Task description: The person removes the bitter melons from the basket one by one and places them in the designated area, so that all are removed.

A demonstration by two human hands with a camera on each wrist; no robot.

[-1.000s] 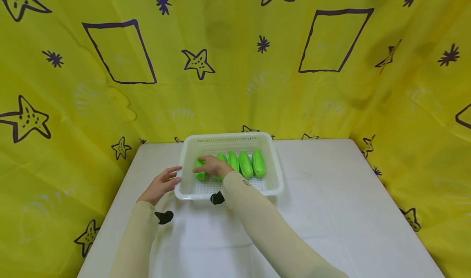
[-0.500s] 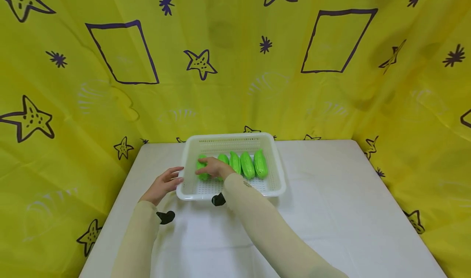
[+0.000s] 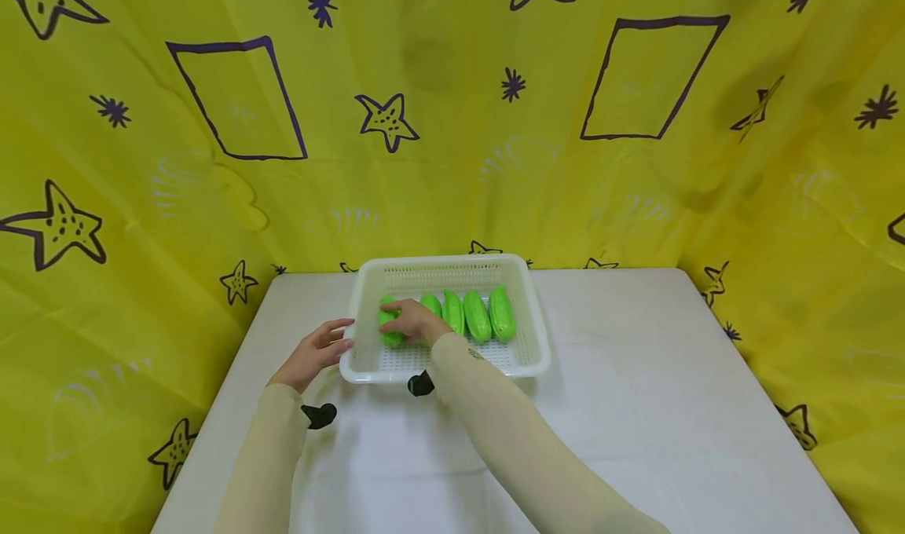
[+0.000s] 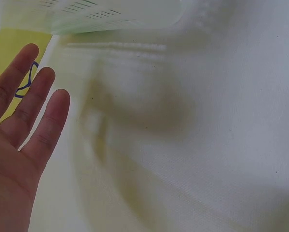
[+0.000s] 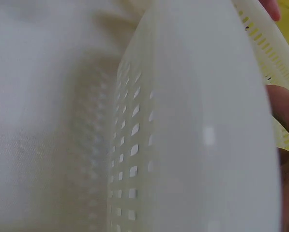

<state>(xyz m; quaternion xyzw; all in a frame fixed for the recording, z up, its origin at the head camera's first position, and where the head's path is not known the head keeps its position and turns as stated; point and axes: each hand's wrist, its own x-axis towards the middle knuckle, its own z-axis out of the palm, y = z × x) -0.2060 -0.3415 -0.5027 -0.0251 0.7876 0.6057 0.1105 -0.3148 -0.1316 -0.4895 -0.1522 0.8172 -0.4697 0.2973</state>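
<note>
My right hand point(image 3: 417, 322) reaches into a white plastic basket point(image 3: 532, 298), thumb and forefinger across the leftmost bright green toy cucumber point(image 3: 391, 341) at its left end. The hand covers part of that cucumber. In the right wrist view, the thumb point(image 5: 282, 104) shows bent beyond the pale basket wall point(image 5: 217, 121). My left hand point(image 3: 318, 353) is at the basket's left side, fingertips right at the rim. Three of its fingers point(image 4: 47, 125) show straight and spread in the left wrist view, with nothing in the palm.
Several more green cucumbers point(image 3: 477, 317) stand in a row in the basket, right of my right hand. The basket sits near the back edge of a white-covered table point(image 3: 622, 377). Yellow curtains point(image 3: 452, 188) with starfish drawings close off the back and sides.
My right thumb draws slightly rightward, closer over the leftmost cucumber, which keeps its place in the basket. The left hand stays at the rim. The head view shifts a little.
</note>
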